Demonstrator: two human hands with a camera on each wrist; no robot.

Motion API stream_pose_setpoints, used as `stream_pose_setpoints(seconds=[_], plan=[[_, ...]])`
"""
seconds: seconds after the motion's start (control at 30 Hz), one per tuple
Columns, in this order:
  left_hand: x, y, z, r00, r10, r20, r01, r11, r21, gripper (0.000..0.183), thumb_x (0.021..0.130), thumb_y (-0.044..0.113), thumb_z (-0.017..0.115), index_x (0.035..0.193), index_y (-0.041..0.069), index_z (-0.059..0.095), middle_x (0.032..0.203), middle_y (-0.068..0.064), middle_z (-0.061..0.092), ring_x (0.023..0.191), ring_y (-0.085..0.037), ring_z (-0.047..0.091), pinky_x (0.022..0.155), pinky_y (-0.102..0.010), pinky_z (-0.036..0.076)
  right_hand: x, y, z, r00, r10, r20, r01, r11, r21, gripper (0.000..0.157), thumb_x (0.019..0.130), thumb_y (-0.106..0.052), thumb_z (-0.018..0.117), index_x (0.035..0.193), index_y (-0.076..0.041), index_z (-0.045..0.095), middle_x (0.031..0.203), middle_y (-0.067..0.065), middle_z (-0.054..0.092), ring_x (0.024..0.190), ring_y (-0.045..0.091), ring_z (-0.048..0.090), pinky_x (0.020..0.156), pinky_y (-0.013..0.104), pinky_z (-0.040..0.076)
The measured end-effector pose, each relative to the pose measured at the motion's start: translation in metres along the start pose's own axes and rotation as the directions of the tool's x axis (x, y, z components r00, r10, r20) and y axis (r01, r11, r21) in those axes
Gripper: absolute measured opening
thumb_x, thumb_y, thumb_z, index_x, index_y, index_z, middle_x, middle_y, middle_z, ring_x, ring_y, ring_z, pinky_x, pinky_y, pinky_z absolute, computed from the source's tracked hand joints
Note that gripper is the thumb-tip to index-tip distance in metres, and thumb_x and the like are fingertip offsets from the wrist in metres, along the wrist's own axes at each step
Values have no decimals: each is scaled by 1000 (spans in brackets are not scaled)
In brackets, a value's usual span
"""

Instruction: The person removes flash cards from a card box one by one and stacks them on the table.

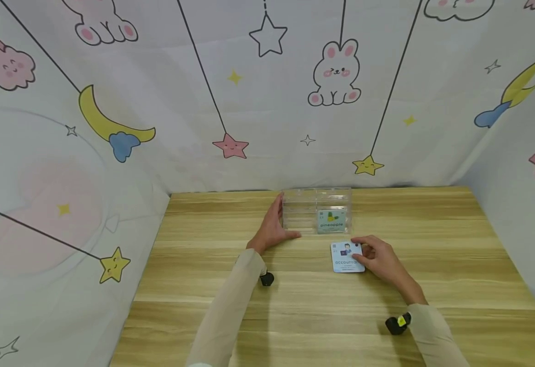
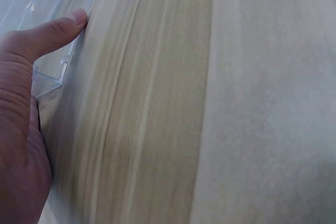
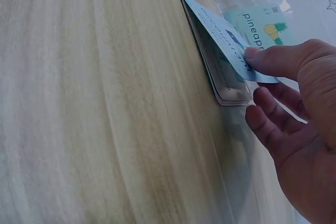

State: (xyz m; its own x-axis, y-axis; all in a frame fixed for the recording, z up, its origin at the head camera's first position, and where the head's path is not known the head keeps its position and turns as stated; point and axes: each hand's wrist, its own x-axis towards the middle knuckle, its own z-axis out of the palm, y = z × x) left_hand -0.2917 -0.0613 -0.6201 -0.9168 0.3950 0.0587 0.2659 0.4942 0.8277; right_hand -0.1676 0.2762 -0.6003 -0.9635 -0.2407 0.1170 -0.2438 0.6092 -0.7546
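Note:
A clear plastic divided box (image 1: 300, 209) stands at the back of the wooden table. My left hand (image 1: 272, 228) holds its left side, the thumb (image 2: 62, 29) lying along the lower front edge; the other fingers are mostly hidden in the left wrist view. A "pineapple" card (image 1: 331, 221) stands in the box's lower right compartment. In front of the box my right hand (image 1: 379, 258) pinches the right edge of an "accountant" card (image 1: 344, 259). The right wrist view shows that card (image 3: 212, 24) tilted up off a stack of cards (image 3: 231, 100), its far edge still low against the stack.
White fabric walls (image 1: 267, 112) printed with stars, rabbits and moons rise behind and beside the wooden table (image 1: 194, 244). A small black device (image 1: 267, 278) sits at the left wrist, and another black device (image 1: 397, 324) at the right.

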Motion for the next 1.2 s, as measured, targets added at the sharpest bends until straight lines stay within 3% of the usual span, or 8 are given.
stream_pose_setpoints(seconds=[0.33,1.2], plan=[[2,-3,0,1000,19,-13,-19,1000,-9,139,71,32,99,168,19,0,172,-6,15,155,-18,24,121,-26,30,2,1,4,999,-30,-14,29,996,-84,39,87,-5,84,124,0,72,114,13,65,83,19,51,68,28,43],[2,-3,1,1000,11,-12,-11,1000,-2,139,71,33,99,168,19,0,172,-6,15,155,-18,24,121,-26,30,2,2,7,999,15,32,-10,986,-166,39,92,-8,80,128,2,70,122,18,61,91,23,51,75,35,45]])
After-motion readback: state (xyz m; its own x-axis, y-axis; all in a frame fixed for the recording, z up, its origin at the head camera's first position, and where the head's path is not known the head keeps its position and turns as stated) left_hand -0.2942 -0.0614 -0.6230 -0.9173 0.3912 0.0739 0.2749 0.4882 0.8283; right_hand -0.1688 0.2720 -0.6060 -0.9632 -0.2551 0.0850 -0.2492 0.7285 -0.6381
